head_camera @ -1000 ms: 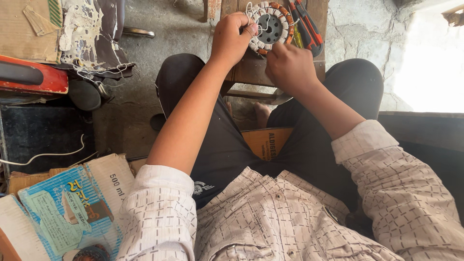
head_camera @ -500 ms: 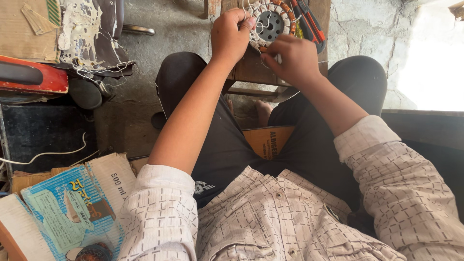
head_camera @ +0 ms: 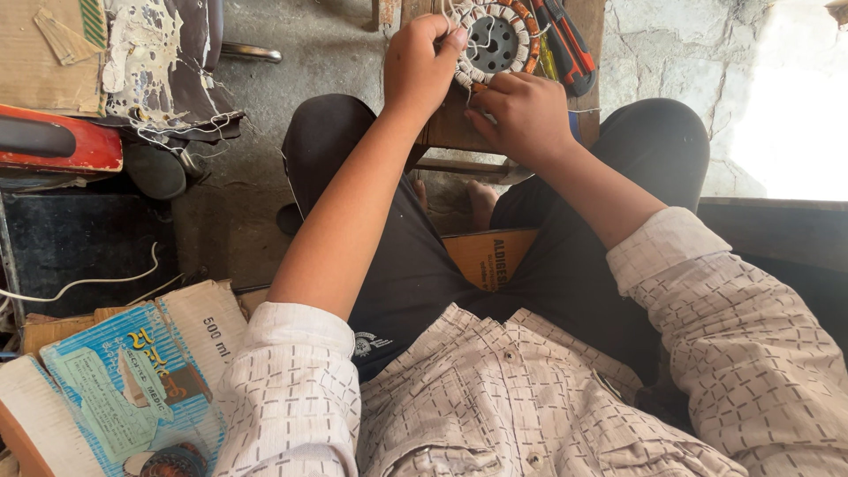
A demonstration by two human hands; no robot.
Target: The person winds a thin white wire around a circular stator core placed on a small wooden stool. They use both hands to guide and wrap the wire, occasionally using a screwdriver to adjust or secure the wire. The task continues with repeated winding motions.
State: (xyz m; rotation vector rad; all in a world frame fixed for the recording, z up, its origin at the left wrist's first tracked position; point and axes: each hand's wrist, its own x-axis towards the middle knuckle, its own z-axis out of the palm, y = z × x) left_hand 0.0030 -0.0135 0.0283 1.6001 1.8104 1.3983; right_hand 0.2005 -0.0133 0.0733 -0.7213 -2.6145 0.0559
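Fingers of both hands grip a round copper-wound motor stator (head_camera: 496, 40).
Left hand (head_camera: 422, 66) clenches its rim; right hand (head_camera: 521, 115) pinches white thread at the small wooden bench's (head_camera: 446, 132) near edge.

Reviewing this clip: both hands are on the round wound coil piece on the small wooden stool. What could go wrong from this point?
1. The wound stator sits near the wooden stool's far edge; a pull by the left hand might slide it off.
2. The right hand works among thin white strands, which could snag or loosen.
3. The red-handled tools lie right beside the stator and could get knocked off.
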